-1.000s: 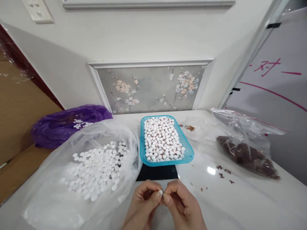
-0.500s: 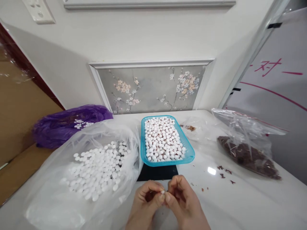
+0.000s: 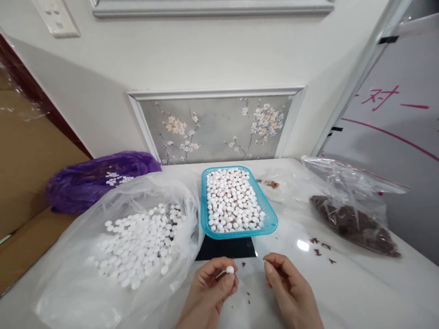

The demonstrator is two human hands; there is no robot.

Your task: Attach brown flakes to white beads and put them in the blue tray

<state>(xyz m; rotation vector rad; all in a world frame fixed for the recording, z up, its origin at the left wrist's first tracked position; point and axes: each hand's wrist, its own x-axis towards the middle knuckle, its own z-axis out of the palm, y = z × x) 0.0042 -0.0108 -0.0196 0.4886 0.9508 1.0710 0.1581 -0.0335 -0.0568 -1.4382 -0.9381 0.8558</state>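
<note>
a white tabletop [image 3: 343, 292] is being taken up by bags, a tray and two hands. its left part is being covered by a big clear bag [image 3: 85, 283], lying open, and a heap of white tablets [image 3: 140, 242] is being held inside it. at the right a second clear bag [image 3: 346, 192] is being left slumped on its side, with dark brown bits [image 3: 353, 226] being gathered in its lower end. behind the big bag, at the far left edge, a purple bag [image 3: 78, 183] is being kept, with a few white pieces showing in its folds. in the middle a blue tray [image 3: 272, 219] is being filled almost to the rim with small white balls [image 3: 233, 201], and it is being carried by a black slab [image 3: 226, 249] that is sticking out beneath its near edge. just in front of the slab, the left hand [image 3: 211, 288] is being held with its fingers curled, and one white ball [image 3: 229, 270] is being pinched between its thumb and forefinger, above the tabletop and near the tray's front edge. the right hand [image 3: 291, 292] is being held apart from the left one, fingers bent and thumb close to the forefinger; whether anything is being gripped there cannot be told. brown crumbs [image 3: 320, 244] are being left scattered on the tabletop, between the hands and to the right of the slab.
</note>
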